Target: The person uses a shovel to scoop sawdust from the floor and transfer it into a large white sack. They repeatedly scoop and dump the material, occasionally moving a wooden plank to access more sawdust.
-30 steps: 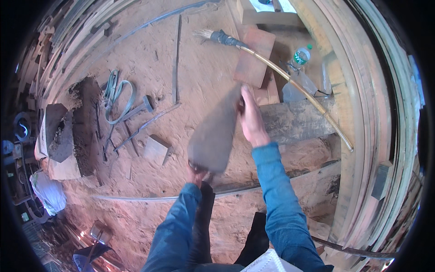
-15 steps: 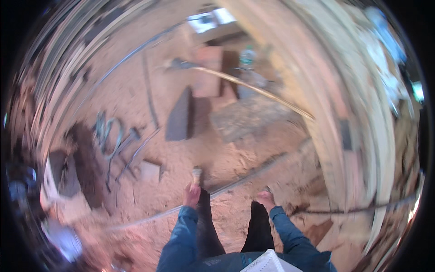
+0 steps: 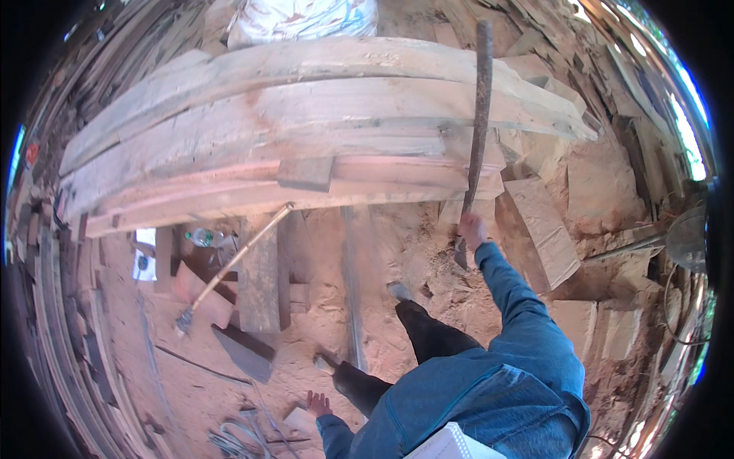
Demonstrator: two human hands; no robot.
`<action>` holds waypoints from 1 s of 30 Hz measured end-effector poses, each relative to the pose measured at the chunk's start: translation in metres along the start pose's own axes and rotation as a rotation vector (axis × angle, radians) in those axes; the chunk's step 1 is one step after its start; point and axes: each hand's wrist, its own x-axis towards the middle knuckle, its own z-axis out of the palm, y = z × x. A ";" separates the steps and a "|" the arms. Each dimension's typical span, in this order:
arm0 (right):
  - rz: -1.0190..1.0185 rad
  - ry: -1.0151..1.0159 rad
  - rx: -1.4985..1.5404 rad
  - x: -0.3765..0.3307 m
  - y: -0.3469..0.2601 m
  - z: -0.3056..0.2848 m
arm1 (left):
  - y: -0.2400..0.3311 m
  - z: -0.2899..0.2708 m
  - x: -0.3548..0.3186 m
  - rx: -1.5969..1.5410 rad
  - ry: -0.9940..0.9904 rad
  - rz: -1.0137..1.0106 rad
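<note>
Two hands in the head view: the right hand [image 3: 472, 229] grips the lower end of a long dark iron bar [image 3: 479, 115], which stands nearly upright and leans against the stacked wooden planks [image 3: 306, 130] far across the scene. Left hand [image 3: 317, 403] hangs low near the bottom edge, fingers spread wide, holding nothing, just above the sandy floor [image 3: 397, 237]. A long-handled tool [image 3: 229, 268] lies to the left.

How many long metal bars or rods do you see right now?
2. A dark iron bar leans on the plank stack, held by the right hand; a thin pale rod slants left. Others may be hidden.
</note>
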 end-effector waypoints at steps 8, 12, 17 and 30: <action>-0.304 0.360 -0.193 0.173 -0.148 -0.056 | 0.053 0.081 -0.046 0.033 -0.197 0.072; -0.251 0.226 -0.079 0.185 -0.162 -0.059 | 0.060 0.117 -0.072 0.260 -0.232 0.198; -0.308 0.240 -0.028 0.112 -0.133 -0.060 | 0.066 0.131 -0.081 0.355 -0.209 0.220; -0.468 -0.008 -0.061 -0.221 -0.067 0.069 | 0.234 0.163 -0.222 0.224 -0.916 0.493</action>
